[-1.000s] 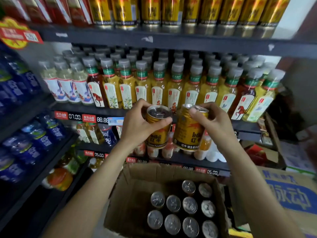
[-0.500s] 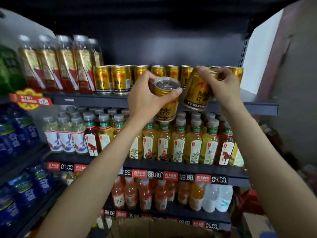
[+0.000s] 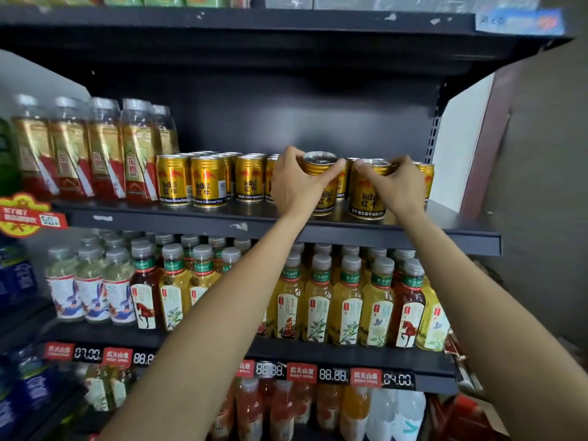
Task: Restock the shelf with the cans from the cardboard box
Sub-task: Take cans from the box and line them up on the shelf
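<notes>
1. Both hands are up at the shelf (image 3: 318,232), each curled round the top of a gold can. The left hand (image 3: 296,186) grips the left can (image 3: 324,198) by its rim, thumb and fingers wrapped about the lid. The right hand (image 3: 397,186) holds the right can (image 3: 367,198) the same way. Both cans look to be standing on, or just above, the shelf near its front edge; I cannot tell if they bear their full weight yet.

2. The two cans sit just beside each other, at about 3 o'clock from the row of stocked cans (image 3: 206,183). Letting go while either is tilted or part off the edge could send it over the lip and down onto the tea bottles (image 3: 318,300) at 6 o'clock.

3. Pushing them back too briskly could knock the cans behind them, at 12 o'clock, and topple that row.

4. The fingers wrap the rims closely. Drawing the hands out between neighbouring cans may drag one along or tip it.

5. The cardboard box is out of view, so how many cans remain cannot be judged.
</notes>
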A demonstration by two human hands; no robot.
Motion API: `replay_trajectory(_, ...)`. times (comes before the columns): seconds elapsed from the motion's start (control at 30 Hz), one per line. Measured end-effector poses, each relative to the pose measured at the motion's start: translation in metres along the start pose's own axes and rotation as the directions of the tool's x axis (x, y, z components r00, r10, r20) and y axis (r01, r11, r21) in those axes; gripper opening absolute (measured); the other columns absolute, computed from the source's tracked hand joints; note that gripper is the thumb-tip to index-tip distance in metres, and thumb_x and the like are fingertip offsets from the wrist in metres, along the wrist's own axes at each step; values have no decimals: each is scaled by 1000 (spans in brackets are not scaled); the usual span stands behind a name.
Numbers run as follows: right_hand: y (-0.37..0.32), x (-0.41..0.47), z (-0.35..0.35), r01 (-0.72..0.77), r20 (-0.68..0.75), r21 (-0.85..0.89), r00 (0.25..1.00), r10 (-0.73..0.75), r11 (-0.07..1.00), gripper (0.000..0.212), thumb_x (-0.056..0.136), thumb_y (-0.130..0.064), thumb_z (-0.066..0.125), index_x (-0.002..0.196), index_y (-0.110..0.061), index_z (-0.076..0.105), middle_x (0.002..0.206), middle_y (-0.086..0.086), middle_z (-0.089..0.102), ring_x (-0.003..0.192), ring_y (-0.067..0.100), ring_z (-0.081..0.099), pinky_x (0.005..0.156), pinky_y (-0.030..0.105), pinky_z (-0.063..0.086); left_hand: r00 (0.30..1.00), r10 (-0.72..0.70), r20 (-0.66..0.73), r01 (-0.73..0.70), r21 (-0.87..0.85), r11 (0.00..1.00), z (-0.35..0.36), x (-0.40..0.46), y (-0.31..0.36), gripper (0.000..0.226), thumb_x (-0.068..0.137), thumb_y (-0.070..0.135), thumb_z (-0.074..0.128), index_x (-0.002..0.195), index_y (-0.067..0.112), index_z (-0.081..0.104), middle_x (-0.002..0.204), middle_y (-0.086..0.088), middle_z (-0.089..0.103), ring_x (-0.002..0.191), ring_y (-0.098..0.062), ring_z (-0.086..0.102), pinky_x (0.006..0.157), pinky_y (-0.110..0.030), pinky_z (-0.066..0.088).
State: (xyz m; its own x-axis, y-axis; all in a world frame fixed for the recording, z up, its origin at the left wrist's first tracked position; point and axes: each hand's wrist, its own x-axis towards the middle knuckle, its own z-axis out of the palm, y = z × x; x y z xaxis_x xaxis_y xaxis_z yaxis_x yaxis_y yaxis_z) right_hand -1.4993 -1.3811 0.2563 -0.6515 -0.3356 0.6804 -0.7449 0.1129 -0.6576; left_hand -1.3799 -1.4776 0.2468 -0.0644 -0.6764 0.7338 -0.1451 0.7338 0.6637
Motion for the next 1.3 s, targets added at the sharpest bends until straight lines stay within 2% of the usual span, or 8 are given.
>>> replay_trajectory(0.13, 10, 6, 4, 2, -8, -42, 1000, -2, 999, 72, 72, -65, 63, 112, -5, 57, 105, 10, 67, 88, 21, 61, 70, 31, 46, 998, -14, 55, 10, 59, 998, 23, 6, -2, 63, 64, 71, 65, 97, 21, 48, 98, 7, 55, 89, -12, 51, 55, -21, 36)
replay_trajectory(0.23, 15, 8, 7, 6, 19, -55, 1000, -5, 998, 69, 74, -64, 61, 110, -5, 56, 104, 10, 67, 81, 16, 56, 66, 28, 42, 991, -56, 125, 43, 102, 994, 35, 10, -8, 67, 67, 73, 60, 106, 21, 49, 107, 4, 57, 96, -15, 54, 64, -25, 38)
replay_trajectory(0.4, 28, 1, -5, 51, 239, 60, 969, -64, 997, 75, 79, -42, 69, 136, -6, 36, 134, 10, 51, 120, 23, 50, 91, 30, 43, 944, -2, 330, -44, 133, 990, 26, 14, -21, 83, 72, 69, 59, 135, 20, 38, 139, -2, 45, 126, -21, 45, 90, -33, 41)
replay_trajectory(0.5, 39, -3, -9, 38, 245, 76, 968, -56, 996, 73, 78, -29, 73, 137, -8, 36, 132, 9, 53, 120, 24, 52, 89, 29, 44, 900, 150, 409, -227, 147, 963, 10, 12, -30, 88, 69, 55, 72, 141, 26, 29, 147, -2, 33, 132, -21, 36, 98, -37, 39)
replay_trajectory(0.63, 34, 1, 4, 63, 199, 26, 978, -67, 998, 71, 76, -29, 76, 134, -7, 40, 129, 10, 56, 118, 24, 52, 84, 24, 39, 864, 300, 404, -447, 341, 827, 5, 19, -36, 87, 67, 65, 68, 138, 28, 34, 143, 1, 40, 129, -21, 40, 98, -37, 39)
replay_trajectory(0.77, 30, 14, 24, 65, 196, -49, 979, -54, 997, 74, 73, -36, 77, 132, -9, 42, 125, 9, 58, 113, 24, 56, 86, 31, 46, 840, 325, 434, -530, 530, 662, 11, 36, -44, 90, 71, 73, 55, 141, 21, 33, 143, -4, 44, 135, -23, 33, 107, -40, 28)
replay_trajectory(0.97, 22, 28, 49, 63, 213, -158, 977, -28, 986, 73, 74, -36, 76, 130, -6, 40, 128, 13, 55, 113, 30, 56, 86, 40, 50, 790, 364, 493, -613, 635, 470, 16, 66, -56, 89, 72, 76, 49, 132, 11, 44, 136, -8, 51, 133, -22, 33, 107, -39, 24)
replay_trajectory(1.3, 14, 35, 62, 74, 253, -203, 967, -21, 976, 68, 78, -33, 73, 129, -4, 38, 129, 16, 53, 114, 33, 55, 88, 41, 49, 802, 351, 484, -594, 585, 552, 16, 69, -73, 91, 74, 74, 49, 141, 14, 35, 152, -6, 30, 142, -22, 21, 114, -42, 18)
